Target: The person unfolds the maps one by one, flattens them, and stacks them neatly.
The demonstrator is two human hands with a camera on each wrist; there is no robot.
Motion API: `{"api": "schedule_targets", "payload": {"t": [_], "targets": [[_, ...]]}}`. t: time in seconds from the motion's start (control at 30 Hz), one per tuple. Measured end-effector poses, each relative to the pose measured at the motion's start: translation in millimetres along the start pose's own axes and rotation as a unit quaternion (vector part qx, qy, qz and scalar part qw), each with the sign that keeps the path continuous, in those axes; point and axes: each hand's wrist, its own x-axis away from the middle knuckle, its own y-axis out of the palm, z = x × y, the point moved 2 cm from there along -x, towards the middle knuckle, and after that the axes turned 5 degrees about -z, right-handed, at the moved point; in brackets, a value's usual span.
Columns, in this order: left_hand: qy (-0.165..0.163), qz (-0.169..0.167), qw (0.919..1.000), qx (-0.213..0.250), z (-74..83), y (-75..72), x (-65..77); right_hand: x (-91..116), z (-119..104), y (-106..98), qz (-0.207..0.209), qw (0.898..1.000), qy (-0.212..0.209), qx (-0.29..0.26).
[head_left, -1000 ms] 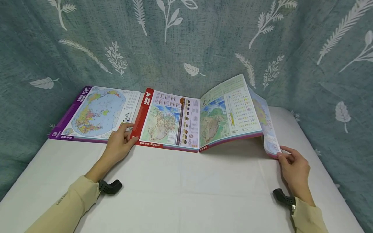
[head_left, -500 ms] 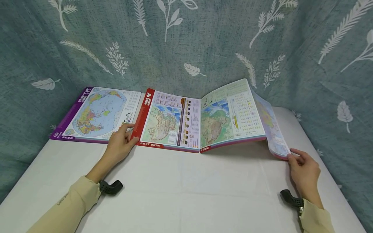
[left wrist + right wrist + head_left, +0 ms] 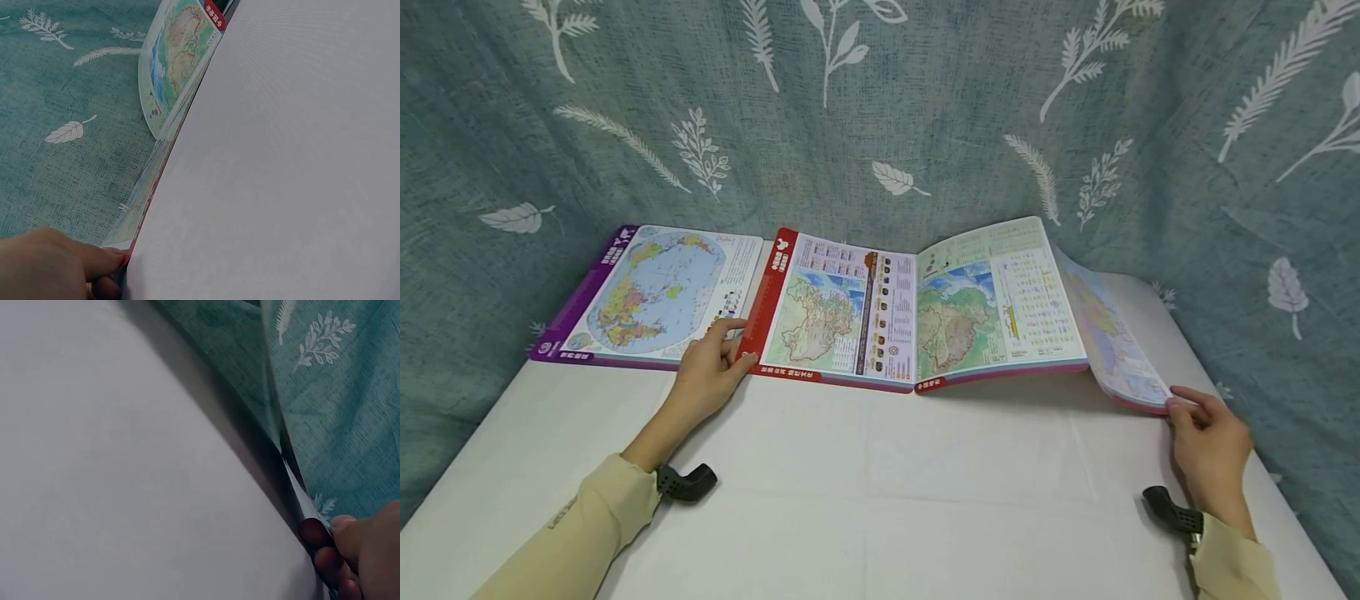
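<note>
A folding map [image 3: 820, 333] with a red left border stands partly unfolded, its panels running to the right. My left hand [image 3: 703, 375] pinches its lower left corner, thumb on the red border. The right half rises from the centre crease, and behind it a bluish panel [image 3: 1112, 342] slopes down to the right. My right hand [image 3: 1213, 442] pinches that panel's lower right corner; in the right wrist view, the thumb [image 3: 347, 534] lies over the sheet with curled fingers beneath. Left of the red border lies a purple-edged world map [image 3: 658, 292], lying flat.
White cloth covers the table [image 3: 865, 492]. A teal curtain [image 3: 820, 150] with white leaf prints hangs close behind the maps and at both sides. Each wrist wears a black camera mount, such as the left mount [image 3: 687, 483].
My right hand has moved to the right, drawing the end panel with it. The raised right half has sunk lower and flatter. My left hand has stayed in place.
</note>
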Motion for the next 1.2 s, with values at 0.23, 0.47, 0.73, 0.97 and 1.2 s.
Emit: {"api": "schedule_targets", "payload": {"t": [0.23,0.47,0.73,0.97,1.2], "targets": [[0.002,0.001,1.0,-0.001,-0.1,-1.7,1.9,-4.8,5.1,-10.5,-0.009,1.0,0.016,-0.005],[0.009,0.009,0.9999,-0.005,0.4,-2.4,2.5,-7.6,10.9,-17.7,-0.008,0.999,0.039,-0.006],[0.011,0.007,0.9999,-0.004,2.6,-1.3,1.3,-6.3,19.6,-25.4,0.028,0.998,0.058,-0.027],[0.006,0.004,1.0,-0.004,2.8,-0.4,0.7,-6.8,26.9,-28.1,0.058,0.996,0.051,-0.047],[0.007,0.006,0.9999,-0.007,0.5,0.4,-0.2,-6.5,30.1,-30.0,0.066,0.99,0.083,-0.09]]}}
